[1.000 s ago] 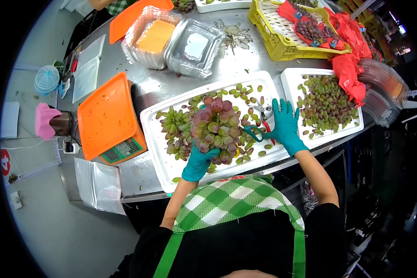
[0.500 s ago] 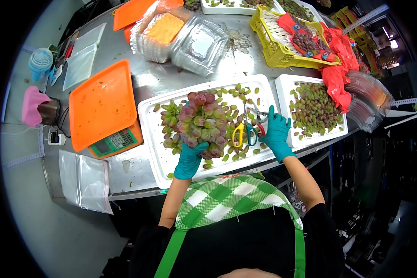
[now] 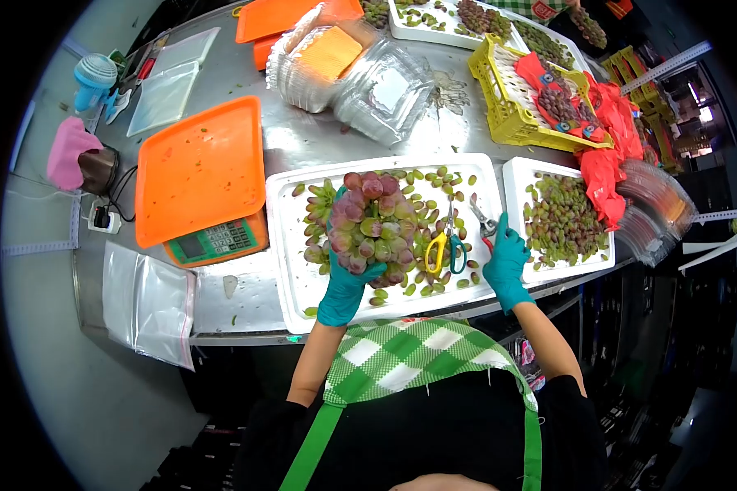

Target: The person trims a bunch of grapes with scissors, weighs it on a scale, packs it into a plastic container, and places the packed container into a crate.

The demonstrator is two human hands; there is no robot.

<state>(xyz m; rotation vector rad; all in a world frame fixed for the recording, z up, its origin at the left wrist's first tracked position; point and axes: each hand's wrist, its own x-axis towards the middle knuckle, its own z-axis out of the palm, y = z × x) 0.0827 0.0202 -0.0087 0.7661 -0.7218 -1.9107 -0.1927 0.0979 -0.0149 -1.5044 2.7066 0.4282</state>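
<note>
The left hand (image 3: 348, 286) grips the bunch (image 3: 374, 225) from below, thumb against it, over the tray (image 3: 289, 270). The right hand (image 3: 508, 266) is at the pruners (image 3: 482, 219), its hold unclear. Scissor handles (image 3: 441, 240) lie between.

Scissors (image 3: 441, 240) lie between the left hand (image 3: 345, 290) and right hand (image 3: 508, 270), on a tray (image 3: 291, 278) with loose grapes (image 3: 377, 301). A scale (image 3: 205, 176) stands left of the left hand; a crate (image 3: 508, 132) sits beyond the right hand.
</note>
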